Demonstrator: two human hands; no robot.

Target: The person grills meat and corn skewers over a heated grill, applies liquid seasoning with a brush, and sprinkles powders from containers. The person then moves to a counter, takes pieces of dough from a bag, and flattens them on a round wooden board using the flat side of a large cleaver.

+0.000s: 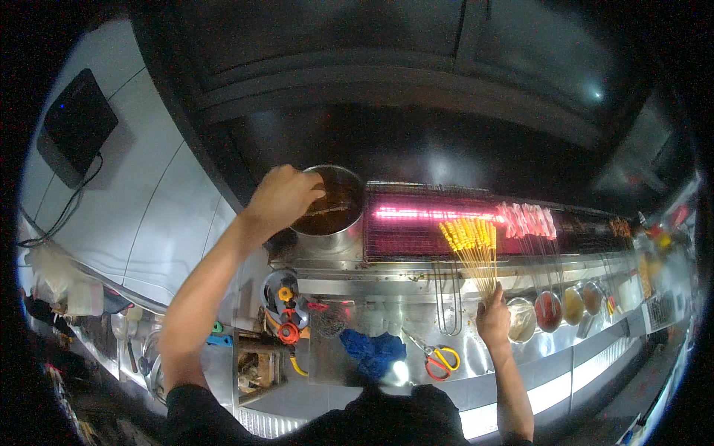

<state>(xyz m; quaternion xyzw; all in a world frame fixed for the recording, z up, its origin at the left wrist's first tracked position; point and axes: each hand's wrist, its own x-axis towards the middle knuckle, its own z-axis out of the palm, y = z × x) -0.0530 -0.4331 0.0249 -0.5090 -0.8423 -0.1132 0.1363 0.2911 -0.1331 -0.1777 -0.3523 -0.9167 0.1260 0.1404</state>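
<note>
My right hand [494,319] grips the lower ends of a bundle of thin skewers. Yellow food pieces [469,234] cover their upper ends, which fan out at the front edge of the glowing pink grill [410,237]. At the left, my left hand [293,195] is bent over the rim of a round metal pot [329,241] of dark brown liquid. Its fingertips are curled and partly hidden, so whether they hold anything is unclear. Pink-and-white meat skewers [529,221] lie across the grill, right of the yellow ones.
Red-and-yellow-handled scissors [440,361], a blue cloth [375,351] and a metal wire rack [448,304] are on the steel counter. Round seasoning containers [548,312] line its right side. An orange-and-black valve fitting [288,333] stands at the left. Darker skewers [620,227] lie farther right.
</note>
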